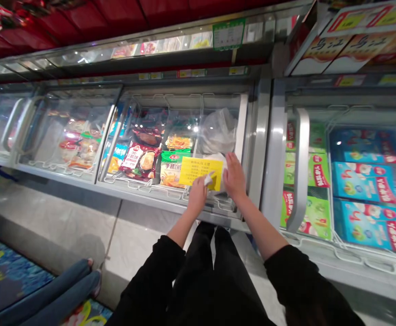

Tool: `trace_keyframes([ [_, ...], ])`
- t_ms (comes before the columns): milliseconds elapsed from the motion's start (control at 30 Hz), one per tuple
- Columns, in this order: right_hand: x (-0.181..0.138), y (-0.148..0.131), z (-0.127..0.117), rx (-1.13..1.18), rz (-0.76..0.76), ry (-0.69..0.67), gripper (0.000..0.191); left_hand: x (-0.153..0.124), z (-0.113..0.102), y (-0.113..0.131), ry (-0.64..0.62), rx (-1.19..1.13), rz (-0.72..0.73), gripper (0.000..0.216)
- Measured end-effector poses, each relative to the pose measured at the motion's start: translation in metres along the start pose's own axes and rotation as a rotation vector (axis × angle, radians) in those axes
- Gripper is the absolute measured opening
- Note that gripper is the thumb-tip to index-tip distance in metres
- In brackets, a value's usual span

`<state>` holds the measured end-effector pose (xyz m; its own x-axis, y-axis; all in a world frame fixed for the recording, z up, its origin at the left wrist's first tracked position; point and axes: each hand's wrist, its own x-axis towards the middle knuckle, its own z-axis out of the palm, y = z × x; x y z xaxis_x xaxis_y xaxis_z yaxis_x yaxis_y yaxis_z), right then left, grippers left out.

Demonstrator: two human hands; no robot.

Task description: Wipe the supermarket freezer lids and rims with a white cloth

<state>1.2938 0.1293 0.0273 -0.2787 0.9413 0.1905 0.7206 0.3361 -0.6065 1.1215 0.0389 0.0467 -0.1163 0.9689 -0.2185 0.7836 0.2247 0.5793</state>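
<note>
From head height, looking down over the freezer [263, 131]

Flat yellow sign [191, 170], printed, crumpled white tissue [209, 179] over it

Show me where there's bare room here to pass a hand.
The clear glass lid looks bare left of the yellow rectangular notice. Pale tiled floor lies open between the grey metal freezer rim and someone's blue-jeaned legs. It's crowded around the notice: the left hand with a crumpled white tissue, the right hand alongside.
</note>
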Motion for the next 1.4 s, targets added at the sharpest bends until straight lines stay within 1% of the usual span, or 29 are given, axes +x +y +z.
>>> trace_keyframes([
  [67,0.013,-0.024,0.017,0.018,-0.037,-0.053,0.067,0.022,-0.034,-0.024,0.165,0.028,-0.039,0.056],
  [100,0.019,-0.033,0.028,0.016,-0.016,-0.067,0.067,0.032,-0.05,-0.037,0.229,0.038,-0.051,0.059],
  [133,0.023,-0.039,0.039,0.004,0.025,-0.077,0.067,0.04,-0.064,-0.051,0.27,0.048,-0.06,0.061],
  [200,0.028,-0.045,0.064,-0.046,0.132,-0.083,0.067,0.049,-0.085,-0.082,0.298,0.089,-0.086,0.063],
  [233,0.028,-0.046,0.075,-0.082,0.177,-0.082,0.067,0.049,-0.091,-0.097,0.293,0.119,-0.108,0.063],
  [300,0.026,-0.045,0.095,-0.171,0.221,-0.066,0.066,0.046,-0.096,-0.128,0.238,0.181,-0.131,0.062],
  [367,0.021,-0.045,0.107,-0.264,0.216,-0.035,0.068,0.044,-0.096,-0.156,0.162,0.225,-0.084,0.064],
  [433,0.017,-0.045,0.112,-0.338,0.198,-0.007,0.071,0.054,-0.101,-0.178,0.142,0.258,-0.013,0.064],
  [500,0.015,-0.045,0.112,-0.383,0.183,0.0,0.072,0.081,-0.114,-0.194,0.195,0.278,-0.017,0.062],
  [567,0.015,-0.044,0.111,-0.409,0.177,-0.001,0.073,0.123,-0.133,-0.203,0.271,0.277,-0.083,0.061],
  [633,0.015,-0.043,0.11,-0.429,0.181,-0.007,0.073,0.17,-0.149,-0.203,0.32,0.271,-0.127,0.061],
  [667,0.015,-0.042,0.11,-0.438,0.186,-0.01,0.074,0.191,-0.153,-0.198,0.331,0.275,-0.127,0.061],
  [700,0.015,-0.04,0.111,-0.446,0.19,-0.016,0.075,0.209,-0.152,-0.19,0.335,0.281,-0.108,0.061],
  [733,0.015,-0.039,0.111,-0.453,0.193,-0.022,0.075,0.223,-0.147,-0.178,0.322,0.29,-0.06,0.063],
  [767,0.014,-0.038,0.112,-0.46,0.193,-0.026,0.076,0.231,-0.138,-0.163,0.282,0.295,0.026,0.065],
  [833,0.014,-0.037,0.112,-0.47,0.188,-0.028,0.075,0.232,-0.111,-0.13,0.158,0.294,0.232,0.069],
  [900,0.014,-0.036,0.112,-0.476,0.182,-0.023,0.074,0.216,-0.082,-0.101,0.039,0.285,0.443,0.069],
  [933,0.014,-0.036,0.111,-0.478,0.182,-0.02,0.074,0.205,-0.072,-0.092,-0.018,0.272,0.532,0.069],
  [967,0.014,-0.037,0.111,-0.479,0.183,-0.017,0.074,0.194,-0.066,-0.089,-0.062,0.261,0.596,0.069],
  [1000,0.014,-0.037,0.111,-0.479,0.184,-0.016,0.073,0.184,-0.065,-0.092,-0.094,0.253,0.635,0.068],
  [1033,0.014,-0.037,0.11,-0.478,0.185,-0.016,0.073,0.176,-0.07,-0.101,-0.109,0.245,0.642,0.067],
  [1100,0.014,-0.037,0.111,-0.472,0.184,-0.015,0.073,0.165,-0.094,-0.137,-0.081,0.234,0.564,0.067],
  [1133,0.014,-0.036,0.111,-0.467,0.182,-0.012,0.074,0.163,-0.112,-0.161,-0.034,0.221,0.473,0.067],
  [1200,0.014,-0.036,0.112,-0.456,0.178,-0.004,0.076,0.162,-0.152,-0.21,0.132,0.193,0.231,0.066],
  [1267,0.014,-0.037,0.114,-0.444,0.167,0.007,0.078,0.167,-0.188,-0.249,0.238,0.197,0.108,0.065],
  [1300,0.014,-0.038,0.114,-0.438,0.161,0.01,0.079,0.173,-0.2,-0.261,0.3,0.17,0.025,0.064],
  [1333,0.014,-0.039,0.114,-0.432,0.157,0.013,0.079,0.181,-0.208,-0.265,0.341,0.151,-0.039,0.064],
  [1367,0.014,-0.041,0.114,-0.428,0.156,0.016,0.078,0.191,-0.21,-0.263,0.374,0.134,-0.095,0.064],
  [1400,0.014,-0.042,0.114,-0.426,0.157,0.018,0.077,0.202,-0.206,-0.254,0.389,0.128,-0.127,0.064],
])
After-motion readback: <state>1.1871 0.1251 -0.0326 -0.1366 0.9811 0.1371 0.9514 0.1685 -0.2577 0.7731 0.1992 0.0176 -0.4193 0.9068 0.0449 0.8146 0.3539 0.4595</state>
